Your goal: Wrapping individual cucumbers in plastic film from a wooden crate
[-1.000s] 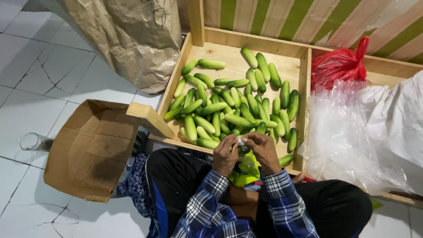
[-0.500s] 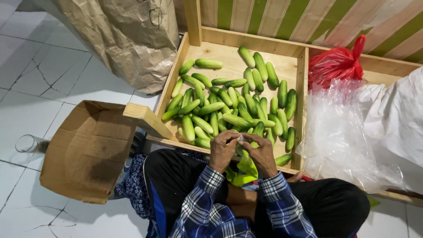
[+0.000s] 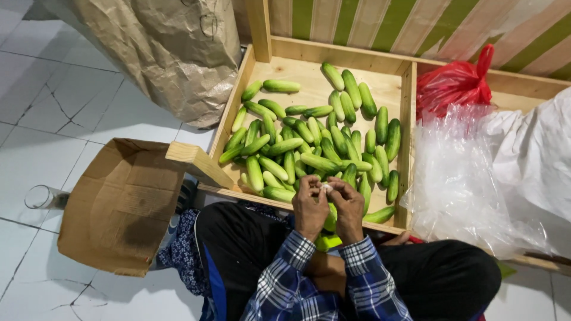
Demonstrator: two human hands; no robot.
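Note:
My left hand and my right hand meet over the near rim of a wooden crate. Between their fingertips they pinch a small pale thing; I cannot tell what it is. Under the hands hangs a clear bag of green cucumbers, mostly hidden by them, resting toward my lap. The crate holds several loose green cucumbers piled toward its near side. My sleeves are blue plaid.
An open cardboard box lies on the white tile floor at left, a clear cup beside it. A big brown paper sack stands behind. At right are a red plastic bag and a heap of clear plastic bags.
Both hands have stayed together at the crate's near rim, fingers working on the small pale thing. The view has shifted slightly; nothing else has moved.

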